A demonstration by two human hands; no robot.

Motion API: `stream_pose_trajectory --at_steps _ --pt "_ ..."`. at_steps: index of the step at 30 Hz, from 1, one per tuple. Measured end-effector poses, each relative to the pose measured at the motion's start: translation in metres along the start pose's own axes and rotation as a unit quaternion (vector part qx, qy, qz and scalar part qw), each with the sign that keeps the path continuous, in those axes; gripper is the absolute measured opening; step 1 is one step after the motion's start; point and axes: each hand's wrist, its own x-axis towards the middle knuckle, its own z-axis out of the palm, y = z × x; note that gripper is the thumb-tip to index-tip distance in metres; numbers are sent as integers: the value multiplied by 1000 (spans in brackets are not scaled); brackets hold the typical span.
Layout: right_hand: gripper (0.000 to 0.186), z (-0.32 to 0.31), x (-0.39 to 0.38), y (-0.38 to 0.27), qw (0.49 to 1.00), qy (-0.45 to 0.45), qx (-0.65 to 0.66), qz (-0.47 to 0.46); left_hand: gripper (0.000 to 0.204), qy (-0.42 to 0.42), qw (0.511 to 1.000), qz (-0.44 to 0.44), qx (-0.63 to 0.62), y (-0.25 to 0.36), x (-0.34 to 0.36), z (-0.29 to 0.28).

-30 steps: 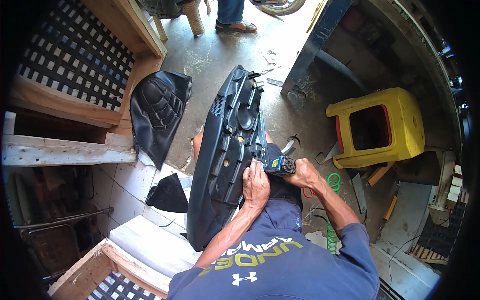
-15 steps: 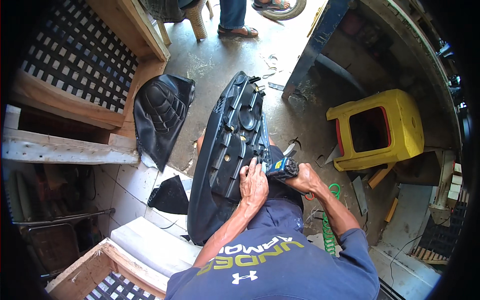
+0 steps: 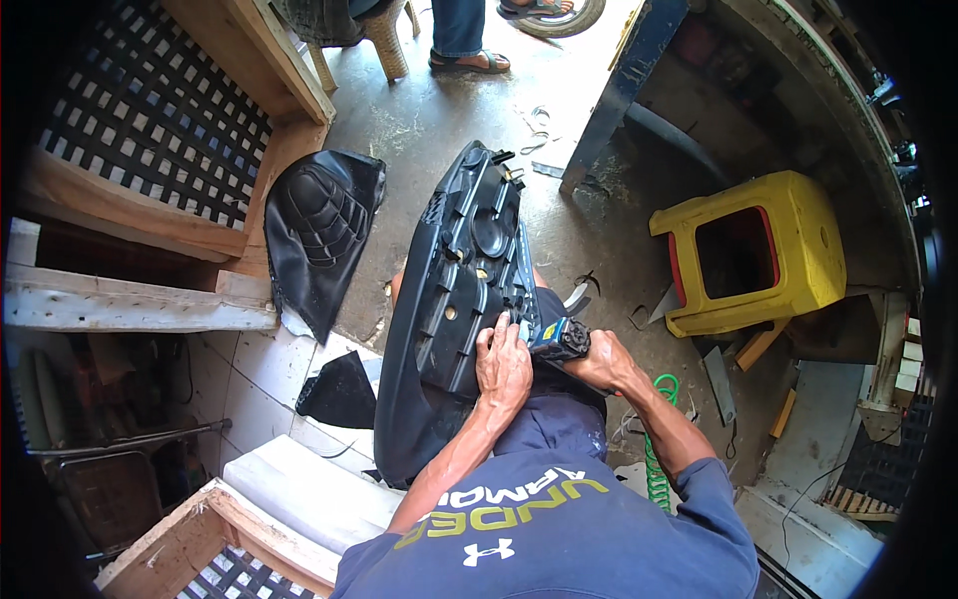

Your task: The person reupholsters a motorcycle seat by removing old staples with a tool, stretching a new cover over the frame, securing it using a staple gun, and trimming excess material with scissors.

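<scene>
A black motorcycle seat lies across my lap, its ribbed plastic underside facing up. My left hand rests flat on the near right part of that underside, fingers stretched toward the seat's right edge. My right hand is wrapped round the handle of a staple gun with a blue and dark body. The gun's nose meets the seat's right edge, just right of my left fingertips; the exact contact point is hidden. A green coiled air hose hangs below my right forearm.
A black stitched seat cover lies on the floor to the left, near a wooden frame with black webbing. A black scrap is closer in. To the right, a yellow stool lies tipped over. Another person's sandalled foot stands at the far side.
The staple gun and my right hand have turned and shifted slightly at the seat's right edge. My left hand stays in nearly the same place on the seat.
</scene>
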Motion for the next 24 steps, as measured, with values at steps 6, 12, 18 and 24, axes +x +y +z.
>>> stream_pose_trajectory --at_steps 6,12,18,24 --pt "41 2 -6 -21 999 -6 -44 16 23 -58 997 29 37 -6 -4 -9" --pt "49 -8 -14 -12 994 21 55 89 39 -190 981 40 -24 -17 -45 -96" --pt "47 -1 -21 -14 999 14 32 39 43 -184 982 33 25 -6 -53 -86" --pt "48 -3 -21 -31 1000 8 -2 21 43 -182 983 22 20 -6 -53 -81"
